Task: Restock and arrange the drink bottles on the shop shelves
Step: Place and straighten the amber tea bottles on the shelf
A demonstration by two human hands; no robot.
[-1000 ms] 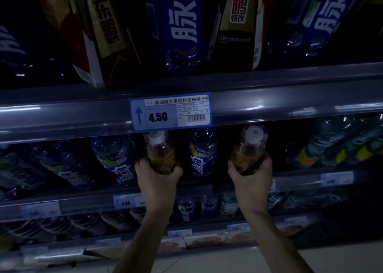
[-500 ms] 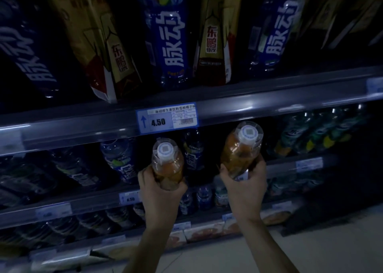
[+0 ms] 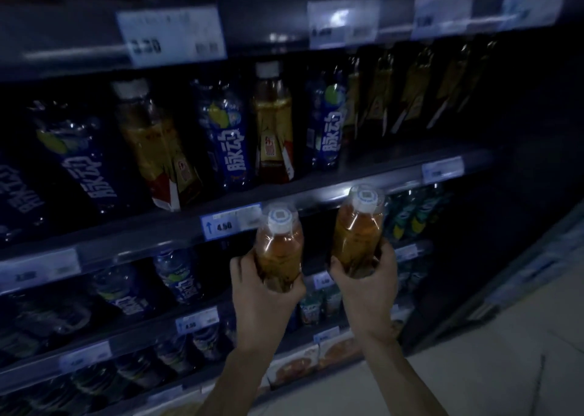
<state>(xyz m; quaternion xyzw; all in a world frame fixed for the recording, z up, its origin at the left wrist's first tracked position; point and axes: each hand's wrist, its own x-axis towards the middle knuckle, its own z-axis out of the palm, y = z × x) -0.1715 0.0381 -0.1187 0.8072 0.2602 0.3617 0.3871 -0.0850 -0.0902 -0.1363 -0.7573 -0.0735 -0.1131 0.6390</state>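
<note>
Bottles, two of them, are up in the air in front of the shelves, one in each hand, both clear with amber drink inside and a white cap facing out. The left bottle (image 3: 278,251) sits in the left hand (image 3: 262,295), fingers curled round its lower half from behind and thumb pressed on the near side; its cap covers the corner of a blue price tag (image 3: 229,222) on the shelf edge (image 3: 126,235). The right bottle (image 3: 358,230) is held the same way by the right hand (image 3: 368,286), fingers wrapped tight about the base, and it rides a little higher, its cap level with that shelf edge. The two bottles are near each other but apart. Both forearms reach up from below, wrists bent back slightly. On the shelf above I count three blue-labelled bottles (image 3: 227,137) at the front alternating with two gold-labelled ones (image 3: 273,124), and more gold ones further right in the dark. The shelf behind the hands holds blue bottles (image 3: 178,276) and green ones (image 3: 410,213); their number is lost in the gloom.
</note>
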